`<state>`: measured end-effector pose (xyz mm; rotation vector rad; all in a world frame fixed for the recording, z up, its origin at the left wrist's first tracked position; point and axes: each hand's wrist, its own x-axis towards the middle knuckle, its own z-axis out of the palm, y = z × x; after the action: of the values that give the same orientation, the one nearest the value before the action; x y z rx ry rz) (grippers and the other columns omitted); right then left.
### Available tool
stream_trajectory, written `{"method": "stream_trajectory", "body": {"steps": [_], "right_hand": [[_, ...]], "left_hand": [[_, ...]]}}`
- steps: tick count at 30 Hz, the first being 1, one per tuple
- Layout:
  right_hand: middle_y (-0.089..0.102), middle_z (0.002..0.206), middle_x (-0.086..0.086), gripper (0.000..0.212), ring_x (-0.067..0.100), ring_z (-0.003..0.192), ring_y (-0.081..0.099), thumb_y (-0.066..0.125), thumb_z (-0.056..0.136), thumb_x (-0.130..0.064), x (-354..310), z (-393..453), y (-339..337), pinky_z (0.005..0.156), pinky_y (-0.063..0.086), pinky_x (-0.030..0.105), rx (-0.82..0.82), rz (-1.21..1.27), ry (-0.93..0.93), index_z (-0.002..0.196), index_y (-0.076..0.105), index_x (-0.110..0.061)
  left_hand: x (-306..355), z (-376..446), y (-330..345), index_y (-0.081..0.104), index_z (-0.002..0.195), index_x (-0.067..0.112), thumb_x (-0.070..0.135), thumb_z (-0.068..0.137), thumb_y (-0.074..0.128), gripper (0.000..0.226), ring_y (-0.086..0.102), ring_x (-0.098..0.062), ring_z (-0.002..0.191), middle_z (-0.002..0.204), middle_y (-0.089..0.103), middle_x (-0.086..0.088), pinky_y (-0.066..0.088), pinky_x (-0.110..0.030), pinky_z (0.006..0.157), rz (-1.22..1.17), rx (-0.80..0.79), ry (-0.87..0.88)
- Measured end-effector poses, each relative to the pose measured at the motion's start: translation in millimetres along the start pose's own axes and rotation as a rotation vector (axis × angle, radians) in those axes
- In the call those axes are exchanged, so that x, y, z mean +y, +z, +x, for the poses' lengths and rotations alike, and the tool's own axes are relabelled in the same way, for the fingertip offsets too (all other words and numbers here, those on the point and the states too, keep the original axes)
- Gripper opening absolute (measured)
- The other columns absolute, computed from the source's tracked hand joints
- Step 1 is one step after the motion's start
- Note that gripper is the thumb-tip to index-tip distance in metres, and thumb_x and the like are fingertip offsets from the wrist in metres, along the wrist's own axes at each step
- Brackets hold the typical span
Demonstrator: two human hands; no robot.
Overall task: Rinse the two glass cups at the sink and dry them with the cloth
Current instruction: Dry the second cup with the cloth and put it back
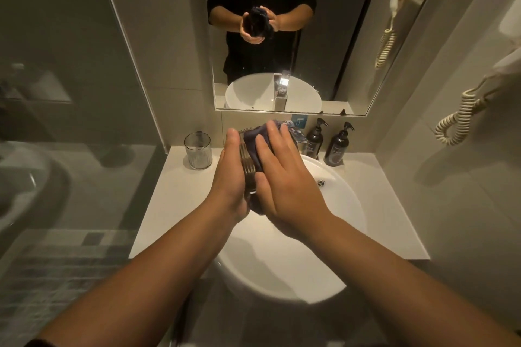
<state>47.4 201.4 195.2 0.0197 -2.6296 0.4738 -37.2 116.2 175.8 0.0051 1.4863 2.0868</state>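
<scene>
Head view: both hands are raised over the round white sink (346, 205), holding one ribbed glass cup (248, 168) between them. The left hand (229, 177) wraps the cup's left side, fingers curled round it and the thumb lying up along the rim. The right hand (284, 175) presses a dark cloth (255, 135) against the cup's right side, fingers spread flat over the fabric; the cloth bunches above the rim and a fold hangs below the palms. The cup tilts, its mouth away from the camera, above the sink's back-left rim.

The second cup (198, 154) stands upright on the white counter (169, 200) near its back-left corner, well apart from the hands. Two dark pump bottles (337, 146) stand side by side at the back right of the counter, just behind the sink. The drain (320, 182) shows in the basin right of the hands.

The mirror (310, 36) above reflects the faucet, the basin and the person's hands around the dark cloth. A coiled cord (456, 118) hangs on the right wall.
</scene>
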Motion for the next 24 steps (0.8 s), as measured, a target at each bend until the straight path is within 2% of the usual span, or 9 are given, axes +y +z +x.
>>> {"method": "stream_trajectory", "body": {"steps": [6,9,11,13,16,18,19,21,24], "right_hand": [[0.002,0.163,0.001,0.062,0.006,0.148,-0.001,0.018,0.096,-0.038,10.8,7.2,5.5,0.118,0.010,0.022,-0.015,0.298,0.149,0.154,0.010,-0.018],[0.022,0.159,0.003,0.056,-0.007,0.140,0.018,0.021,0.097,-0.036,15.6,11.7,4.4,0.112,0.020,0.011,-0.025,0.511,0.214,0.152,0.023,-0.023],[0.051,0.135,-0.004,0.043,0.005,0.122,0.048,0.025,0.096,-0.038,19.3,12.1,3.0,0.103,0.045,0.026,-0.040,0.811,0.296,0.137,0.040,-0.039],[0.055,0.126,-0.014,0.045,0.010,0.113,0.057,0.028,0.095,-0.044,21.8,13.2,5.0,0.092,0.055,0.035,-0.059,1.038,0.407,0.139,0.037,-0.047],[0.051,0.129,-0.016,0.041,0.007,0.118,0.051,0.026,0.097,-0.039,16.5,16.6,2.2,0.095,0.051,0.035,0.031,0.897,0.345,0.132,0.040,-0.053],[0.046,0.136,0.000,0.042,0.018,0.126,0.044,0.024,0.097,-0.030,15.3,18.8,1.1,0.103,0.043,0.043,0.070,0.661,0.265,0.136,0.040,-0.035],[0.035,0.148,0.007,0.049,0.020,0.137,0.034,0.024,0.098,-0.029,15.1,18.5,2.3,0.112,0.035,0.042,0.065,0.545,0.252,0.145,0.032,-0.022],[0.008,0.162,0.008,0.058,0.016,0.149,0.006,0.024,0.099,-0.029,12.7,14.4,6.0,0.120,0.015,0.031,0.064,0.359,0.222,0.153,0.013,-0.013],[0.001,0.163,0.010,0.059,0.022,0.150,-0.004,0.028,0.100,-0.030,5.3,8.2,8.6,0.117,-0.002,0.026,0.059,0.134,0.119,0.154,0.011,-0.011]], "left_hand": [[-1.5,-0.8,2.1,0.066,0.126,0.029,0.076,0.093,0.033,0.067,0.075,-0.024,0.103,0.115,0.077,-0.005,0.057,-0.054,0.095,-0.016,0.010,-0.001],[-4.9,0.6,-0.7,0.075,0.113,0.027,0.073,0.097,0.029,0.067,0.076,-0.026,0.100,0.114,0.078,-0.007,0.062,-0.048,0.081,-0.039,-0.028,0.000],[-4.6,2.3,-4.2,0.081,0.099,0.029,0.072,0.097,0.027,0.070,0.076,-0.026,0.098,0.110,0.079,-0.007,0.063,-0.038,0.069,-0.069,-0.088,-0.029],[-1.1,3.2,-7.2,0.081,0.101,0.028,0.074,0.096,0.025,0.073,0.075,-0.027,0.103,0.114,0.077,-0.009,0.063,-0.036,0.071,-0.069,-0.141,-0.049],[5.9,5.6,-8.8,0.080,0.106,0.027,0.074,0.096,0.024,0.074,0.074,-0.025,0.107,0.117,0.077,-0.008,0.062,-0.034,0.075,-0.038,-0.155,-0.017],[7.9,7.3,-5.4,0.079,0.103,0.028,0.072,0.098,0.027,0.068,0.075,-0.023,0.103,0.109,0.079,-0.003,0.062,-0.034,0.075,0.074,-0.059,0.060],[7.7,8.5,-2.9,0.075,0.104,0.028,0.070,0.098,0.031,0.061,0.075,-0.023,0.100,0.105,0.079,-0.002,0.062,-0.037,0.076,0.132,0.023,0.110],[5.7,9.1,0.3,0.065,0.107,0.030,0.069,0.094,0.036,0.050,0.073,-0.025,0.101,0.104,0.075,-0.004,0.061,-0.044,0.084,0.173,0.158,0.194],[4.0,4.7,1.0,0.063,0.125,0.027,0.083,0.077,0.033,0.079,0.071,-0.024,0.109,0.116,0.074,-0.008,0.055,-0.051,0.096,0.147,0.067,0.110]]}}
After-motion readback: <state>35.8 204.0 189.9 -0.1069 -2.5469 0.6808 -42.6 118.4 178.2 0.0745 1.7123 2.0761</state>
